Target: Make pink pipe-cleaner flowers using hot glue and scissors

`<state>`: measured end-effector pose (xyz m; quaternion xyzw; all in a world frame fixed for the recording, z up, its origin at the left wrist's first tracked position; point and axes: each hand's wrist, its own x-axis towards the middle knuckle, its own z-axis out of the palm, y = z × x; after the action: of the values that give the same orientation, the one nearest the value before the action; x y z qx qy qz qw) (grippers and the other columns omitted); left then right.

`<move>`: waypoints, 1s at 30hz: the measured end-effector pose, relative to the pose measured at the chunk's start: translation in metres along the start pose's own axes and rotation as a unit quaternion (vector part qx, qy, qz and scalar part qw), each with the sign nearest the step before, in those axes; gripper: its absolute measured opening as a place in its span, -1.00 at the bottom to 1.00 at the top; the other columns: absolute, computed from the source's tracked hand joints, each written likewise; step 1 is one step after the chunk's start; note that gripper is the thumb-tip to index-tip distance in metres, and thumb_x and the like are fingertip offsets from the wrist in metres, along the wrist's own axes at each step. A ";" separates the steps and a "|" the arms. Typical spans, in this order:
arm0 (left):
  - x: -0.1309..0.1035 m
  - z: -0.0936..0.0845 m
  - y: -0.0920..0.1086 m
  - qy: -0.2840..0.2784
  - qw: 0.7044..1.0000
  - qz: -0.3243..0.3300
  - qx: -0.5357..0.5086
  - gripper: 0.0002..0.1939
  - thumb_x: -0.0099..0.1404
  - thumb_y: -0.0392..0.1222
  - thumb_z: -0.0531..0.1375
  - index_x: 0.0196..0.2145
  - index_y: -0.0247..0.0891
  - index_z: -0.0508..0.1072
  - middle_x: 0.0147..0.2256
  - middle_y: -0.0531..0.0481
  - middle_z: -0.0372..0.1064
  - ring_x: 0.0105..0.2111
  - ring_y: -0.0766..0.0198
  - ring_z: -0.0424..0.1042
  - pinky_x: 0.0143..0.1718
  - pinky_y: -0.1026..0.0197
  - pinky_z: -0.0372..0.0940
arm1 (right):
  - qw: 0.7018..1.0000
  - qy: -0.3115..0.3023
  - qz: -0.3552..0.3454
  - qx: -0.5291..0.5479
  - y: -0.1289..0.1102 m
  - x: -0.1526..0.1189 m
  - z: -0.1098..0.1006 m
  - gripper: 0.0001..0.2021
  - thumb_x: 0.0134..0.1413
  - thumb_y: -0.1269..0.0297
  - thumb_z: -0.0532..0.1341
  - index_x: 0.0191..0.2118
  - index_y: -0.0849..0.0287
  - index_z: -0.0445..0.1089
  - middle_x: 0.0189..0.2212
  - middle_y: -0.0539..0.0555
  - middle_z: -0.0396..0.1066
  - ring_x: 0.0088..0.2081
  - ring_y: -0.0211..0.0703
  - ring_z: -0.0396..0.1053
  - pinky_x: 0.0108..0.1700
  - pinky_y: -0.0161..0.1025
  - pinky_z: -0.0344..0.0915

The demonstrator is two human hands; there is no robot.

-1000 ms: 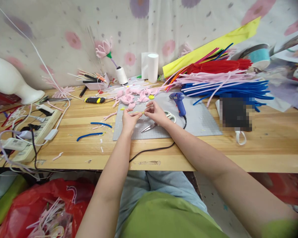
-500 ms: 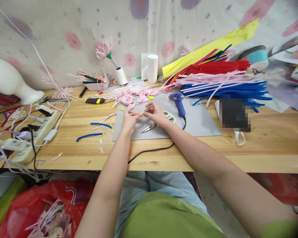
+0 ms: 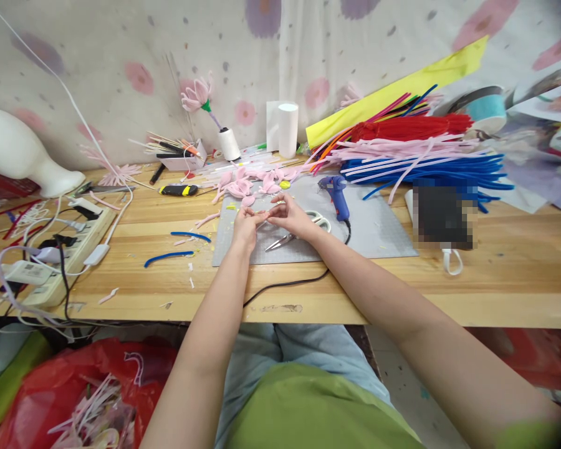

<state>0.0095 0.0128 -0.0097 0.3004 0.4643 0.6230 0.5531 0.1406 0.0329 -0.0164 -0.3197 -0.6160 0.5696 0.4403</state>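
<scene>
Cables (image 3: pixel 62 268) tangle over our power strip (image 3: pixel 42 290) at the left of the bench (image 3: pixel 140 290), near a rounded white form (image 3: pixel 32 149), while below the edge a red bag (image 3: pixel 51 380) holds scraps. Next we have two blue stem pieces (image 3: pixel 168 258) lying apart, a yellow-and-black cutter (image 3: pixel 178 189) beyond them, and a small box (image 3: pixel 180 163) of sticks. A pink flower (image 3: pixel 196 93) stands in a white spool (image 3: pixel 229 144) at the back.

Our left hand (image 3: pixel 246 229) is over the left part of the grey mat (image 3: pixel 378 224), thumb and fingers drawn together, meeting the bent fingertips of our right hand (image 3: pixel 292 217). We cannot tell whether anything is pinched there; it is too small to make out. Pink petals (image 3: pixel 240 186) crowd just beyond both hands, with a yellow bud (image 3: pixel 285 184) near them. Scissors (image 3: pixel 280 242) lie partly hidden by our right wrist, blades pointing left, and a black cord (image 3: pixel 285 282) passes under that forearm from a blue glue gun (image 3: pixel 339 199). Farther right, red stems (image 3: pixel 411 128), pink stems (image 3: pixel 402 146) and blue stems (image 3: pixel 425 168) lie heaped against a yellow sheet (image 3: pixel 402 78), with a blurred-out dark object (image 3: pixel 442 215) nearer us.
</scene>
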 end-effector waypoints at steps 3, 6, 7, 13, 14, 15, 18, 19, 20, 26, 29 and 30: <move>-0.001 0.001 -0.001 0.005 1.000 0.003 0.000 -0.55 -0.31 -0.42 0.32 -0.55 -0.24 0.10 -0.58 0.15 0.29 -0.40 0.32 0.41 -0.23 0.20 0.24 | 1.000 0.010 0.001 -0.010 0.002 0.000 0.000 -0.55 -0.30 0.27 0.30 -0.24 0.09 0.08 -0.48 -0.11 0.41 -0.39 -0.24 0.41 -0.23 -0.20 0.31; -0.002 0.003 -0.003 0.007 1.000 0.018 -0.002 -0.57 -0.30 -0.42 0.32 -0.55 -0.25 0.12 -0.58 0.14 0.27 -0.32 0.27 0.43 -0.20 0.19 0.23 | 0.999 0.032 0.007 -0.027 0.004 0.001 0.000 -0.56 -0.29 0.26 0.29 -0.25 0.08 0.08 -0.51 -0.12 0.41 -0.42 -0.24 0.40 -0.26 -0.21 0.32; -0.002 0.004 -0.005 0.008 1.000 0.023 -0.002 -0.57 -0.29 -0.41 0.33 -0.54 -0.24 0.13 -0.58 0.14 0.27 -0.30 0.25 0.43 -0.19 0.19 0.23 | 0.999 0.040 0.010 -0.034 0.004 0.001 0.000 -0.57 -0.30 0.27 0.29 -0.25 0.08 0.08 -0.52 -0.12 0.41 -0.43 -0.24 0.40 -0.27 -0.21 0.32; -0.002 0.006 -0.007 0.016 0.999 0.026 0.017 -0.60 -0.19 -0.23 0.37 -0.47 -0.25 0.22 -0.53 0.11 0.34 -0.36 0.31 0.43 -0.20 0.21 0.25 | 0.996 0.071 0.039 -0.044 0.002 0.001 0.000 -0.57 -0.32 0.26 0.30 -0.28 0.09 0.08 -0.57 -0.16 0.37 -0.48 -0.27 0.36 -0.34 -0.25 0.30; -0.003 0.006 -0.006 0.016 1.000 0.017 0.021 -0.63 -0.14 -0.18 0.36 -0.45 -0.26 0.23 -0.51 0.09 0.36 -0.37 0.33 0.43 -0.20 0.21 0.25 | 0.996 0.074 0.042 -0.039 0.001 0.001 0.000 -0.56 -0.32 0.25 0.30 -0.28 0.09 0.08 -0.58 -0.16 0.37 -0.49 -0.28 0.36 -0.35 -0.26 0.30; -0.004 0.005 -0.005 0.018 1.000 0.009 0.024 -0.65 -0.11 -0.15 0.35 -0.44 -0.26 0.25 -0.49 0.07 0.38 -0.38 0.33 0.44 -0.20 0.22 0.25 | 0.996 0.075 0.044 -0.034 0.000 0.001 0.000 -0.56 -0.33 0.24 0.30 -0.29 0.09 0.08 -0.58 -0.16 0.37 -0.50 -0.28 0.35 -0.35 -0.27 0.29; -0.007 0.003 -0.002 0.031 0.999 0.010 0.043 -0.64 -0.11 -0.18 0.35 -0.39 -0.27 0.28 -0.48 0.05 0.43 -0.39 0.33 0.45 -0.19 0.21 0.25 | 0.996 0.073 0.050 -0.021 -0.002 0.000 0.001 -0.55 -0.34 0.23 0.31 -0.30 0.08 0.07 -0.58 -0.17 0.37 -0.51 -0.29 0.34 -0.37 -0.28 0.28; -0.008 0.003 -0.002 0.034 0.998 0.017 0.051 -0.62 -0.13 -0.21 0.36 -0.37 -0.27 0.28 -0.49 0.06 0.43 -0.40 0.33 0.45 -0.19 0.20 0.25 | 0.996 0.071 0.052 -0.018 -0.003 0.000 0.001 -0.55 -0.34 0.23 0.31 -0.30 0.08 0.06 -0.58 -0.16 0.37 -0.51 -0.30 0.34 -0.37 -0.28 0.27; -0.009 0.002 -0.002 0.035 0.997 0.025 0.057 -0.59 -0.16 -0.24 0.37 -0.36 -0.27 0.28 -0.50 0.07 0.43 -0.42 0.34 0.44 -0.19 0.20 0.26 | 0.996 0.070 0.054 -0.016 -0.003 0.000 0.001 -0.55 -0.35 0.22 0.31 -0.30 0.09 0.06 -0.57 -0.16 0.37 -0.51 -0.30 0.34 -0.37 -0.28 0.27; -0.010 0.003 -0.004 0.069 0.995 0.036 0.062 -0.49 -0.22 -0.28 0.39 -0.34 -0.25 0.21 -0.54 0.10 0.41 -0.48 0.34 0.43 -0.24 0.21 0.26 | 0.998 0.052 0.037 -0.029 -0.001 0.000 0.000 -0.56 -0.33 0.25 0.29 -0.28 0.08 0.06 -0.56 -0.15 0.38 -0.49 -0.28 0.35 -0.33 -0.24 0.29; -0.010 0.003 -0.003 0.095 0.991 0.040 0.082 -0.46 -0.22 -0.28 0.40 -0.35 -0.23 0.16 -0.55 0.11 0.40 -0.48 0.32 0.44 -0.26 0.20 0.26 | 0.997 0.050 0.029 -0.046 -0.002 -0.001 0.001 -0.59 -0.31 0.28 0.27 -0.28 0.08 0.07 -0.54 -0.14 0.39 -0.45 -0.25 0.37 -0.28 -0.21 0.31; -0.010 0.003 -0.002 0.101 0.990 0.043 0.088 -0.45 -0.22 -0.29 0.40 -0.35 -0.22 0.14 -0.55 0.11 0.40 -0.48 0.31 0.44 -0.26 0.20 0.26 | 0.997 0.051 0.028 -0.048 -0.003 -0.001 0.001 -0.60 -0.31 0.29 0.26 -0.28 0.08 0.07 -0.53 -0.13 0.39 -0.44 -0.25 0.38 -0.27 -0.20 0.31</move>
<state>0.0155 0.0037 -0.0090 0.3028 0.5579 0.6299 0.4475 0.1405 0.0313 -0.0139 -0.3865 -0.6101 0.5342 0.4393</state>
